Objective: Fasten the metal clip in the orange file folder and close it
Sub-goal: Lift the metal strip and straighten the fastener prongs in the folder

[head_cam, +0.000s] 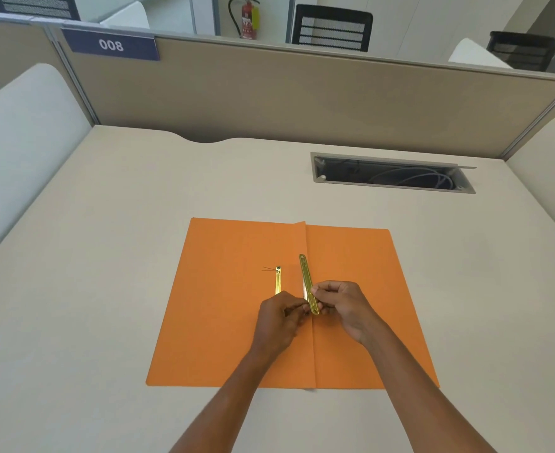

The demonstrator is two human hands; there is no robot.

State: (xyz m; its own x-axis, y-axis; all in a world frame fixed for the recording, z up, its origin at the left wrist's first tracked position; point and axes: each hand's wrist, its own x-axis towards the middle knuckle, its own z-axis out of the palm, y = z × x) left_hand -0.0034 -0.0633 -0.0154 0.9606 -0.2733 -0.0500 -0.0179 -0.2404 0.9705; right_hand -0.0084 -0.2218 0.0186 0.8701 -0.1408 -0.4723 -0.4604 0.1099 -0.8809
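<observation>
An orange file folder (224, 322) lies open flat on the desk, its centre fold running away from me. A gold metal clip bar (305, 273) is held tilted over the fold; my right hand (341, 308) pinches its near end between thumb and fingers. My left hand (279, 322) meets the same near end from the left, fingers closed on it. A second gold strip (278, 281) lies on the folder's left leaf, its near end hidden under my left hand, with thin prongs sticking out at its far end.
The cream desk (106, 256) has a cable slot (390, 173) with wires at the back right. Beige partition walls (269, 93) close off the back and both sides. Office chairs and a fire extinguisher stand beyond the partition.
</observation>
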